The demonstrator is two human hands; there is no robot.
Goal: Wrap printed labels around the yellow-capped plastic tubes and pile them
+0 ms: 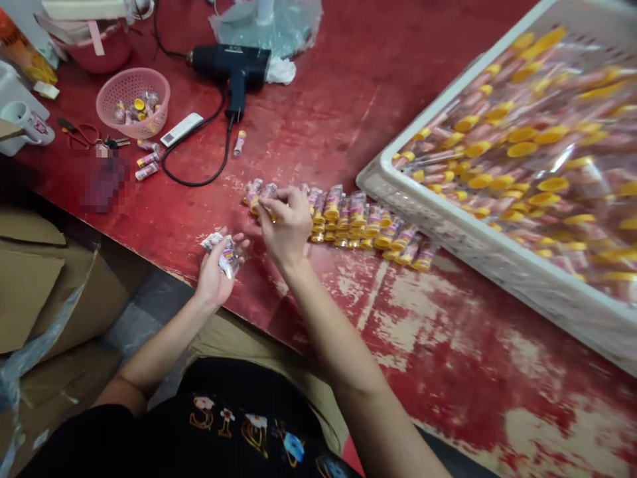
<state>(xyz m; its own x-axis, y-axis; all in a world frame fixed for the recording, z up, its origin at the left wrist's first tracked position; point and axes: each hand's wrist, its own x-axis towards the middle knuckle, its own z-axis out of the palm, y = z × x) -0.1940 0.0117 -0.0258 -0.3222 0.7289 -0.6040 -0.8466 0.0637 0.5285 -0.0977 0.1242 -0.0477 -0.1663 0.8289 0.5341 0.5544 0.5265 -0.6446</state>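
My left hand [217, 269] is near the table's front edge, palm up, with its fingers curled around several small printed plastic wrappers [228, 257]. My right hand [287, 222] reaches over the left end of a row of small clear tubes with yellow caps [357, 211]. Its thumb and forefinger are pinched together beside the tubes at that end. Whatever lies between these fingertips is too small to make out. The tubes lie side by side in a stacked row on the red table [343, 99], and my right hand hides some of them.
A large white crate [393, 176] of yellow-capped tubes stands at right. Behind my hands lie a black heat gun [231, 66] with its cord, a pink basket [107, 99] of small pieces, red-handled scissors [82, 135] and a loose tube [239, 143]. A mug [30, 126] stands far left.
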